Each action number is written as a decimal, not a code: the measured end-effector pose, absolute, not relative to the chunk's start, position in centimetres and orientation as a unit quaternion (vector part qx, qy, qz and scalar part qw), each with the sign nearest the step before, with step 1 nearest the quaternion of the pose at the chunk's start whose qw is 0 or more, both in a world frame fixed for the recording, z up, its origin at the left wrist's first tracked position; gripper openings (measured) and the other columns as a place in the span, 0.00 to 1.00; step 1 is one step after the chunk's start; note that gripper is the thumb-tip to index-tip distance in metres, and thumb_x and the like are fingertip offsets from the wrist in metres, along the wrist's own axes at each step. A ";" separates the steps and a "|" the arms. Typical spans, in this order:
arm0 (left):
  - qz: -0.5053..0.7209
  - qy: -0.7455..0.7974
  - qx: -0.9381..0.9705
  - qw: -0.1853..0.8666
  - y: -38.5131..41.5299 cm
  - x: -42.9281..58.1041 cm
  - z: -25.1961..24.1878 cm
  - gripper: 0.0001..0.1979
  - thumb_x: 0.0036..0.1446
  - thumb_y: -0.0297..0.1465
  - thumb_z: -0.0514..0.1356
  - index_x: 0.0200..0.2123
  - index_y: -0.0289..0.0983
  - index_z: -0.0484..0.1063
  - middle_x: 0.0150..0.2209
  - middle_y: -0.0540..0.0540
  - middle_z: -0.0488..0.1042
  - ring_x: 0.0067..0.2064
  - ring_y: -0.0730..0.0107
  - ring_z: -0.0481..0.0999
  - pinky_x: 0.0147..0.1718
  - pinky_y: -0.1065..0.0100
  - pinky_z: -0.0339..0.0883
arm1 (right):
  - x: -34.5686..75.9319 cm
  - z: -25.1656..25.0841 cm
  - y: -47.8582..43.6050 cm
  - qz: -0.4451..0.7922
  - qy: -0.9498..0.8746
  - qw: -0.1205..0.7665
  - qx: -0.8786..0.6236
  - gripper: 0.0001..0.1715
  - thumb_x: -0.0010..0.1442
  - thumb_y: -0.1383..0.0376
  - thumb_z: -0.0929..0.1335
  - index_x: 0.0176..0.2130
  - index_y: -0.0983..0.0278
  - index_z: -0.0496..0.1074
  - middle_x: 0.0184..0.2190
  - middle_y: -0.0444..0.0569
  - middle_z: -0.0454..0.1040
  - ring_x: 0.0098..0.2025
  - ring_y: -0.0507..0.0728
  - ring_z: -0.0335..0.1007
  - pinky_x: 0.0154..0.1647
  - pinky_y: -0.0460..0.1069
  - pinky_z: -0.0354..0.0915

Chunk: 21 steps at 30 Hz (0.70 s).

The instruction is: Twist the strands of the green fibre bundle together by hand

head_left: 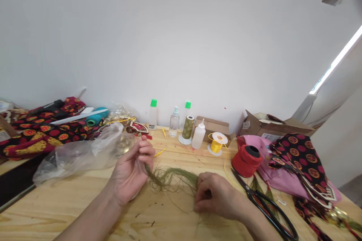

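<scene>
A loose tangle of olive-green thread [169, 178] lies on the wooden table [70, 203] between my hands. My left hand [131, 167] is raised a little, palm toward me, fingers curled and pinching one end of the thread near its fingertips. My right hand [216, 196] rests on the table, fingers closed down on the other end of the bundle. Black scissors [260, 199] lie just right of my right hand.
A clear plastic bag [82, 152] lies left. Patterned red-and-black fabric [39, 130] is piled far left; more fabric [299, 158] lies right. Along the wall stand green-capped bottles [153, 115], a spray bottle [174, 122], an olive spool [187, 128], a yellow cord spool [217, 143], a red spool [247, 160] and cardboard boxes [268, 126].
</scene>
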<state>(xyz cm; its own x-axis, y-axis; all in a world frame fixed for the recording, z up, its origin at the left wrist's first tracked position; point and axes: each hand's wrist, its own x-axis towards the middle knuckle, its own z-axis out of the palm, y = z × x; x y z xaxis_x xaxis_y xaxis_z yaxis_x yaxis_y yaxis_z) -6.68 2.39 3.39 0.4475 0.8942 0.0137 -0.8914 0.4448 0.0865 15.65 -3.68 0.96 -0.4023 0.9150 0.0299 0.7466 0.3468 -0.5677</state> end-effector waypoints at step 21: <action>0.519 0.129 0.138 0.834 2.0 -5.7 3.0 0.05 0.52 0.21 0.53 0.28 0.33 0.67 0.19 0.54 0.65 0.14 0.85 0.56 0.09 0.81 0.49 | 18.4 2.0 -3.4 0.289 -0.771 0.229 -0.520 0.05 0.43 0.65 0.71 0.26 0.63 0.73 0.26 0.42 0.65 0.27 0.50 0.59 0.25 0.43 0.55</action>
